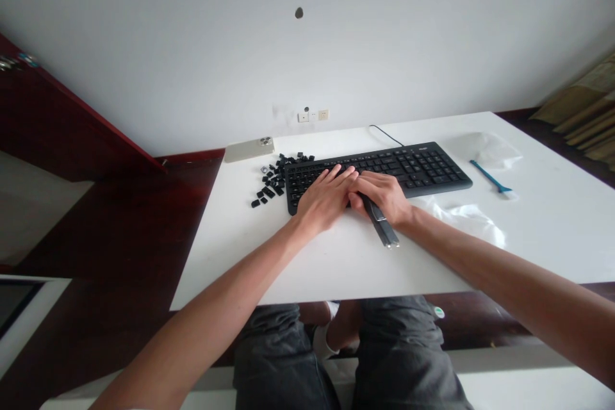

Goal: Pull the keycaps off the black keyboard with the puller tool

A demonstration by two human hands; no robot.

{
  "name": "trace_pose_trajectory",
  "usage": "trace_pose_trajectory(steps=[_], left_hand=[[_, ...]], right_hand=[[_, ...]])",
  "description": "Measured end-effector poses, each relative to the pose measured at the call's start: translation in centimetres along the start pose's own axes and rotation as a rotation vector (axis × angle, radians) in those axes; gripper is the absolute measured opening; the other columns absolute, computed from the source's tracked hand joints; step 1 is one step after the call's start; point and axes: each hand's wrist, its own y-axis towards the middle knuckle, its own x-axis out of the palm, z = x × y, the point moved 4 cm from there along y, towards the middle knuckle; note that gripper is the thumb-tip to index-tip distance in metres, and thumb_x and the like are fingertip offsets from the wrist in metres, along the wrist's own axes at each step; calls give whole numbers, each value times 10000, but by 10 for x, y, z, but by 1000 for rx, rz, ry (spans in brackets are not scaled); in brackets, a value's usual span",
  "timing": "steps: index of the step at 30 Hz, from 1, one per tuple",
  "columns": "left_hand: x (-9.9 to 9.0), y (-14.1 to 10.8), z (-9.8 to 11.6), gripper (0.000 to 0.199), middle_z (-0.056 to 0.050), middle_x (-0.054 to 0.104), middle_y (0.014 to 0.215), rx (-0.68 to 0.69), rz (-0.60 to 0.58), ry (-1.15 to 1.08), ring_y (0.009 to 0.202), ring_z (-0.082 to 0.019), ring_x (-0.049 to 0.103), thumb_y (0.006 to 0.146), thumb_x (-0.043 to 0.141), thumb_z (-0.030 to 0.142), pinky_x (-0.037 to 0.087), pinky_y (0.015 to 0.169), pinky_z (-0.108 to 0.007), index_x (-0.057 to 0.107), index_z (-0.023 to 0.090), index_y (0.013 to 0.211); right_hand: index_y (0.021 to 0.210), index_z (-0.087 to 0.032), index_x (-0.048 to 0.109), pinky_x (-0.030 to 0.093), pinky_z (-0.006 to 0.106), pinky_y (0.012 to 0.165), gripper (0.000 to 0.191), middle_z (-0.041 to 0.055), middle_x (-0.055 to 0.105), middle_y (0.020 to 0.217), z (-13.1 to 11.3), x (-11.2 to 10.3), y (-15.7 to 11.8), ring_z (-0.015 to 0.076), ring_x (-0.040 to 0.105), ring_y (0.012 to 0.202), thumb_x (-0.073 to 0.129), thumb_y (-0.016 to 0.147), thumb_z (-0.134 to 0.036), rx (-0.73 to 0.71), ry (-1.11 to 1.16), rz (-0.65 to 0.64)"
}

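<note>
A black keyboard (423, 170) lies on the white table, its left part bare of several keycaps. My left hand (327, 197) rests flat over the keyboard's left-middle keys, fingers stretched out and holding nothing. Beside it, touching its fingers, my right hand (382, 195) is closed around a dark grey tool (382, 224) with two long parallel handles and shiny silver ends. The handles point toward me; the tool's working end is hidden under my right hand, over the keyboard. Loose black keycaps (273, 179) lie scattered left of the keyboard.
A phone (250, 148) lies at the back left edge. On the right are a blue brush (490, 176) and crumpled clear plastic bags (485, 148). The keyboard's cable (387, 134) runs off the back edge, toward a wall with sockets (323, 114).
</note>
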Motion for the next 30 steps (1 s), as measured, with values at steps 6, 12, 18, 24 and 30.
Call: trace_pose_trajectory(steps=[6, 12, 18, 24, 30], left_hand=[[-10, 2, -3, 393, -70, 710, 1391, -15, 159, -155, 1306, -203, 612, 1150, 377, 306, 443, 1219, -379, 684, 175, 1358], [-23, 3, -25, 234, -67, 752, 1070, -118, 264, -216, 1061, -233, 638, 1060, 622, 312, 542, 1007, -393, 778, 205, 1199], [-47, -7, -89, 276, -74, 749, 1082, -307, 366, -96, 1061, -242, 643, 1081, 539, 282, 507, 1049, -399, 789, 204, 1166], [-55, -29, -148, 307, -114, 723, 1164, -592, 339, -36, 1138, -270, 642, 1059, 520, 242, 486, 1098, -391, 804, 188, 1164], [-54, -31, -154, 327, -99, 750, 1262, -644, 282, -59, 1218, -269, 654, 1048, 538, 220, 482, 1108, -368, 724, 193, 1316]], right_hand=[[908, -248, 568, 471, 347, 683, 167, 33, 641, 785, 16, -7, -3, 193, 575, 687, 517, 1040, -336, 249, 52, 146], [969, -251, 588, 443, 354, 681, 258, 10, 612, 744, 45, -23, -10, 194, 541, 644, 550, 1041, -495, 589, 32, 369], [967, -259, 596, 449, 360, 700, 318, 25, 654, 783, 56, -22, -9, 215, 575, 688, 539, 1033, -564, 619, 50, 332], [997, -260, 572, 429, 361, 670, 368, 21, 649, 791, 62, -24, -13, 229, 590, 702, 554, 1009, -628, 676, 79, 337], [776, -267, 415, 323, 364, 601, 489, -5, 447, 634, 68, -28, -18, 210, 438, 619, 450, 1042, -676, 679, 161, 349]])
